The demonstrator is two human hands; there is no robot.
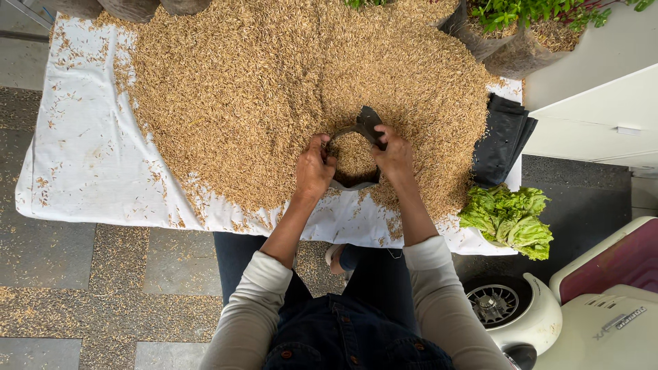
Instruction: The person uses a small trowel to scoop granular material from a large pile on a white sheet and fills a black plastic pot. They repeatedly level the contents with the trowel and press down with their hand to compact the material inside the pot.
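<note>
A big heap of tan husks (274,89) covers a white cloth (82,164) on the ground. In the front of the heap stands a small black bag (368,122), open at the top and filled with husks. My left hand (313,169) grips the bag's left rim. My right hand (393,155) grips its right rim, where a black flap sticks up. Both forearms reach forward from light sleeves over dark overalls.
A stack of folded black bags (504,137) lies at the heap's right edge. Green leafy seedlings (510,218) sit at the cloth's front right corner. Filled bags with plants (521,34) stand at the back right. A white scooter (589,301) is at the lower right.
</note>
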